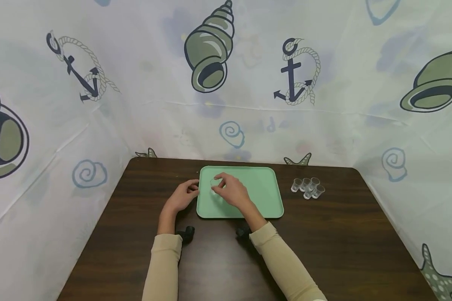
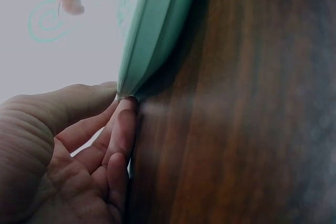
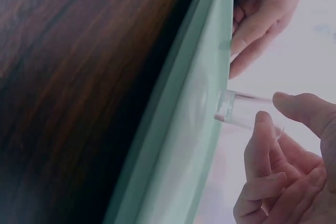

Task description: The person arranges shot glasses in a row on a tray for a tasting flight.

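Observation:
In the head view, a mint-green tray (image 1: 261, 192) lies on the dark wooden table. My left hand (image 1: 182, 195) is at its left edge; in the left wrist view the thumb and fingers pinch the tray's rim (image 2: 152, 40). My right hand (image 1: 231, 190) reaches over the tray's left part and holds a small clear shot glass (image 3: 244, 109) between thumb and finger. The glass's thick base is at the tray surface in the right wrist view; whether it rests there I cannot tell.
Several more clear shot glasses (image 1: 308, 187) stand grouped on the table (image 1: 335, 242) to the right of the tray. Behind and beside the table hangs a pale cloth (image 1: 154, 83) printed with shells and anchors. Dark wrist mounts (image 1: 188, 234) show beneath the forearms.

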{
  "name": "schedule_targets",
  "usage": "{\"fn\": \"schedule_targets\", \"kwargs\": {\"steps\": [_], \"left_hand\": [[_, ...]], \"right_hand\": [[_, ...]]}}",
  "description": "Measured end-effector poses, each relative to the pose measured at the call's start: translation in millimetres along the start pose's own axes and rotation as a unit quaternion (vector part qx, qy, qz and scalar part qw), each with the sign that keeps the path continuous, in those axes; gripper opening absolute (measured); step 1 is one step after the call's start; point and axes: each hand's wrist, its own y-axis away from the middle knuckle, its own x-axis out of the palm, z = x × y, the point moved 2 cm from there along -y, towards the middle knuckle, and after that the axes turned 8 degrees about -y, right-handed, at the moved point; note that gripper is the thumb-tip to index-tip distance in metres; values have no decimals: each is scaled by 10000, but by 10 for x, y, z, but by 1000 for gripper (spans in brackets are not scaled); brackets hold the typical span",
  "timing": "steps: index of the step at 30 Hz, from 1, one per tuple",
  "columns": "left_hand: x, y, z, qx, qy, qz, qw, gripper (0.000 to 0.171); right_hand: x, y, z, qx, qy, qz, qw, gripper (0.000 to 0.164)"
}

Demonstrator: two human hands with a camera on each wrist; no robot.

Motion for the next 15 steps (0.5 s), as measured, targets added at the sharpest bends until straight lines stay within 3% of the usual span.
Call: {"fn": "schedule_targets", "kwargs": {"steps": [15], "left_hand": [[-8,-7,-8,-72,99,-24,9999,50]], "right_hand": [[109,-113,22,85,192,225,9995,45]]}}
